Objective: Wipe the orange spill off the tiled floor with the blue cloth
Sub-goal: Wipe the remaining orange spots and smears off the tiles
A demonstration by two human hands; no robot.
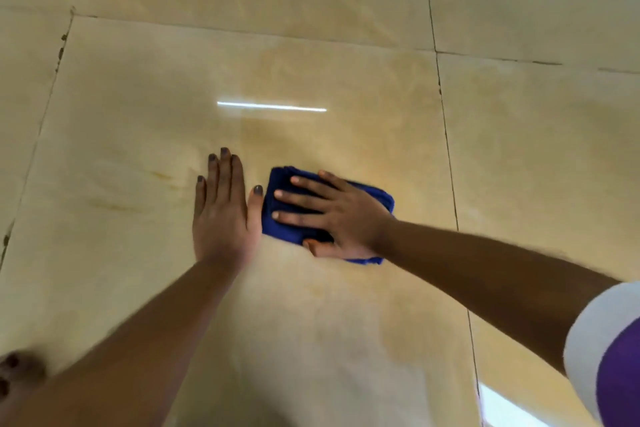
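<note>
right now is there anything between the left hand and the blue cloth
Nothing: in the head view the left hand lies flat on the tiled floor, its thumb at the blue cloth's left edge, under the right hand.

Glossy beige tiled floor (311, 45) with dark grout lines. Resting on the central tile: folded blue cloth (277, 215), faint orange streaks (162, 177) at its nine o'clock; bare foot (17, 374) at seven o'clock.

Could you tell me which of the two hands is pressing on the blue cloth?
The right hand, fingers spread flat on top of the folded blue cloth. The left hand lies beside it, palm down on the bare tiled floor.
</note>
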